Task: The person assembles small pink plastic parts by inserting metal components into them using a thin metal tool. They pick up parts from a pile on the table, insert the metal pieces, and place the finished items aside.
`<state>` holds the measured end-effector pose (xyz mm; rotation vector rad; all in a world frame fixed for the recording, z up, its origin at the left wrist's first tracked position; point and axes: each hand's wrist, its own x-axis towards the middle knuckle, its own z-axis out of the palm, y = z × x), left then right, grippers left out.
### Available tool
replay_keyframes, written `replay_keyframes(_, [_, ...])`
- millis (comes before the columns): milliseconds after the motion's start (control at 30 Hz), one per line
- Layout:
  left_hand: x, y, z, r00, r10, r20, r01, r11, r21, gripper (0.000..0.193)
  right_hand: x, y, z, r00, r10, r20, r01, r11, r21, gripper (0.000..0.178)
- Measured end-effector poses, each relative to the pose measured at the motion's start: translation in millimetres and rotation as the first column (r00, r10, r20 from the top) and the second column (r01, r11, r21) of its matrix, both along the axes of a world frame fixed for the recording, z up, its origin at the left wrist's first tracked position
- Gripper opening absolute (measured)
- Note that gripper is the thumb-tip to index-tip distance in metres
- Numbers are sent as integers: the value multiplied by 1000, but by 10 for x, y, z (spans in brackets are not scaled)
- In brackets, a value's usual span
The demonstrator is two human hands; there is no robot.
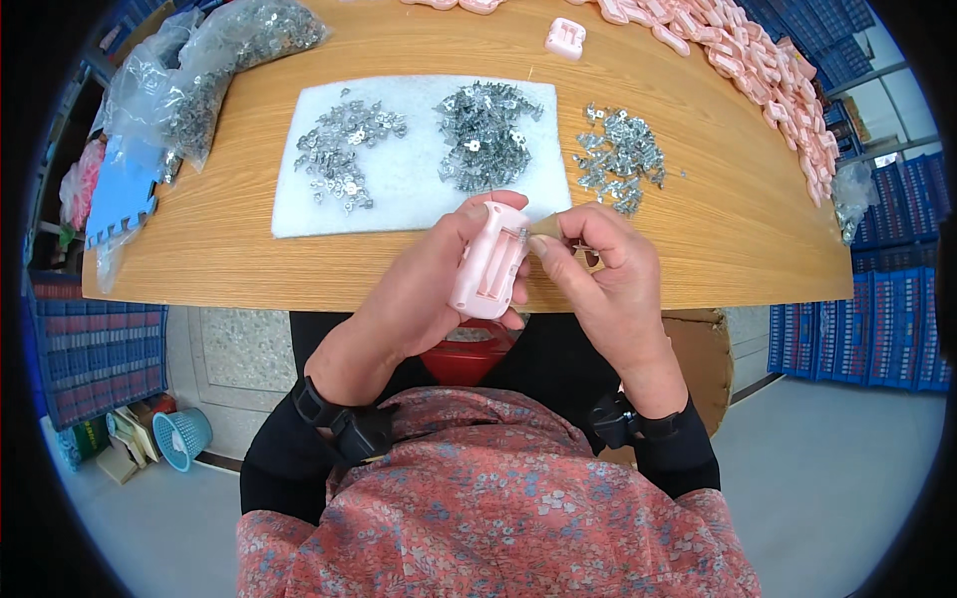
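My left hand [424, 269] is closed around a pale pink plastic casing [490, 261], holding it tilted above the table's near edge. A rectangular recess like a battery compartment faces up. The thumb and index finger of my right hand [618, 289] pinch together at the casing's upper right end, where a small shiny metal piece shows. More metal glints among its curled fingers, partly hidden. Beyond my hands, a white foam sheet [414, 204] carries a loose pile of small metal contacts [344, 145] and a denser pile of metal pieces [485, 140].
Another metal pile [623, 159] lies right of the sheet. A pink casing [565, 38] sits farther back, and many pink casings [768, 85] heap along the right edge. Clear bags of metal parts [214, 75] and a blue foam mat [125, 189] are at the left.
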<state>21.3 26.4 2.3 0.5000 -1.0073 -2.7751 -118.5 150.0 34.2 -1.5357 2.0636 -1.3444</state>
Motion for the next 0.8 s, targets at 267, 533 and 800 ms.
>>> replay_keyframes(267, [-46,92,-24,997,51,54,-52,998,22,44,39,-63,-103,987,-37,-154,39,999,9,13])
replay_keyframes(533, [-86,123,-115,993,81,86,-85,996,37,43,131,-71,-184,867,-89,-491,57,995,-78,15])
replay_keyframes(800, [-76,114,-93,991,63,114,-70,996,58,45,61,69,-197,972,-84,-221,85,996,-7,26])
